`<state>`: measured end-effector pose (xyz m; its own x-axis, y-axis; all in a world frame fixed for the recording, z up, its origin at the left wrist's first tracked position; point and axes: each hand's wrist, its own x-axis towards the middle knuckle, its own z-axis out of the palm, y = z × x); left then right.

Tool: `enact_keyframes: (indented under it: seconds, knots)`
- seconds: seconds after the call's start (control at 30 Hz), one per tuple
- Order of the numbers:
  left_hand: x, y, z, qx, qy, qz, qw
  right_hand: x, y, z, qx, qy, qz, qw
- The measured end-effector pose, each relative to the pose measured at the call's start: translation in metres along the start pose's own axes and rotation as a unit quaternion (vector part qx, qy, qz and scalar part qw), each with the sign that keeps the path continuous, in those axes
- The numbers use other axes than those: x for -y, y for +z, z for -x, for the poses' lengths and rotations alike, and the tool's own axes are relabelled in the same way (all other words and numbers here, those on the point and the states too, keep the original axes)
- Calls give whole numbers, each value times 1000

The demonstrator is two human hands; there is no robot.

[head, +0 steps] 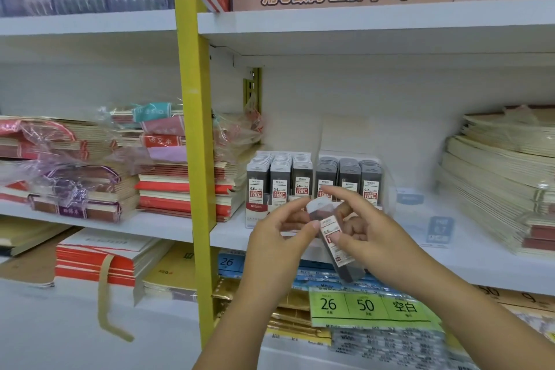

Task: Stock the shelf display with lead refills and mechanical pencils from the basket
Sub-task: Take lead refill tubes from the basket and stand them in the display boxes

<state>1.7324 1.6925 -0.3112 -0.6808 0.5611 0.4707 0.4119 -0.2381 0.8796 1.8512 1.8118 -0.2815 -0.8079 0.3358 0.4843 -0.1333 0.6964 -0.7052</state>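
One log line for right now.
left hand: pinches refill case | right hand: holds it | refill case: tilted, before display tray | shelved refills: upright rows

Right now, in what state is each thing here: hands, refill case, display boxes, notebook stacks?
lead refill case, tilted, white cap upward, held in front of the shelf.
left hand, pinches the case near its cap.
right hand, grips the case body.
left display box, holds three rows of upright cases.
right display box, holds three rows of upright cases.
notebook stacks, lying flat, in loose plastic wrap.
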Motion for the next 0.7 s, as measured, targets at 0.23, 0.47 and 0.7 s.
enact_keyframes:
  seconds: [0.23,0.47,0.7]
  knots:
    - [27,-24,-8,-136,103,-331,928,19,-13,-44,-188,-105,-16,976]
    - [53,-39,-12,-106,97,-336,931,31,13,-79,-131,-134,88,978]
    - [56,-42,-12,-99,97,-311,940,38,15,-95,-148,-139,122,972]
